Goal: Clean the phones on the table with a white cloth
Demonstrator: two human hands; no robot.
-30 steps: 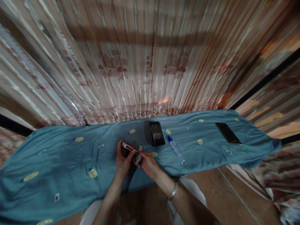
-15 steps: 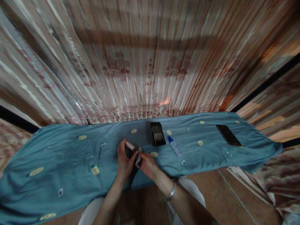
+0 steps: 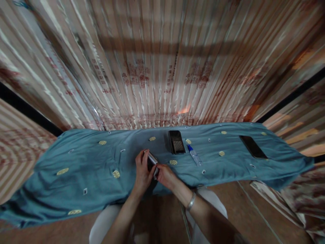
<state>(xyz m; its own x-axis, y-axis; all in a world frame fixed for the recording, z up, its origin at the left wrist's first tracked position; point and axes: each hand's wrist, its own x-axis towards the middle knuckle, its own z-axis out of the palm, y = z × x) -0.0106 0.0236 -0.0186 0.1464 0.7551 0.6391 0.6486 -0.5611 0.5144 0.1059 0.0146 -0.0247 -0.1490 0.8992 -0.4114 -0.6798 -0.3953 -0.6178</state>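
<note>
My left hand (image 3: 143, 171) is closed around a slim rectangular object (image 3: 152, 158) with a shiny silver edge, held tilted just above the cloth-covered table. Its kind is hard to make out, since my fingers cover much of it. My right hand (image 3: 165, 176), with a silver bracelet at the wrist, pinches at the object's near end. A bit of grey cloth (image 3: 155, 174) shows below the right fingertips, mostly hidden. Beyond my right hand lies a black phone-like rectangle (image 3: 177, 142) with a glossy top. Beside it rests a clear bottle (image 3: 195, 157) with a blue cap.
A teal patterned cloth (image 3: 101, 169) with wrinkles covers the long table. Toward its right end lies a dark flat phone (image 3: 253, 147). A striped curtain (image 3: 157, 67) hangs behind the table, and black poles (image 3: 291, 96) run along both sides.
The view has shifted, so the table things appear slightly to the right. My hands have come closer together, and the held object is turned with its silver edge showing. Less grey cloth shows.
</note>
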